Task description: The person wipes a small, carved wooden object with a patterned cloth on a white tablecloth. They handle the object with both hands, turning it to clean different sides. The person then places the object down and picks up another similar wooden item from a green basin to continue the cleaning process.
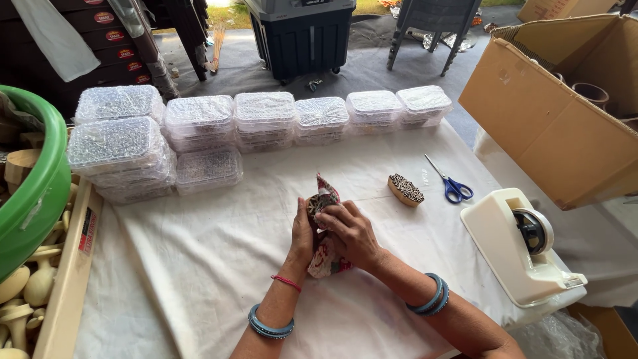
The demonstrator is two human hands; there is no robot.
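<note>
While clear lidded boxes (199,126) wait: both hands (332,233) gripping patterned cloth (325,256), perhaps around a block.

A carved wooden block (314,203), half-wrapped in floral cloth (327,256), upright over white sheet.

Between the hands (332,236), patterned cloth (325,262) hides most of a carved block (314,203); far left, the green tub (33,193) is cut off.

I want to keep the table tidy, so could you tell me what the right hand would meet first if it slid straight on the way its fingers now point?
The right hand points up-left, fingers on the printed cloth. Past that, probably bare white table cloth, then the stacked clear lidded boxes, though depth is unclear.
</note>
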